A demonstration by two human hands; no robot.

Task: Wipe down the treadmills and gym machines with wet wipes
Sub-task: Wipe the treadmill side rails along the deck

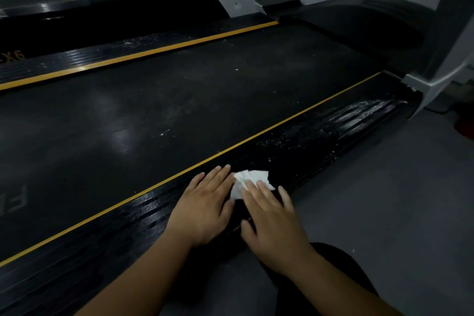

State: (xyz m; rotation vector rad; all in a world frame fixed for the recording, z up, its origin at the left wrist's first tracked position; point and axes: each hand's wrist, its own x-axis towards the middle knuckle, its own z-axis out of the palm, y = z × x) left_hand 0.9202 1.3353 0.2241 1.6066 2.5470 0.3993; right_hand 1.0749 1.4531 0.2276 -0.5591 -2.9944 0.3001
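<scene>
Right hand [272,220] presses the wet wipe [252,177] under straight fingers [265,194] onto the rail [320,136], left hand [202,209] flat alongside.

Near side rail [320,141] ran open toward its far end, only white specks [272,143] on it. Gray upright [441,59] blocked that end. Belt [154,110] lay flat and open up to the motor hood [359,20]. Floor [384,200] along the rail's outer edge gave free passage.
</scene>
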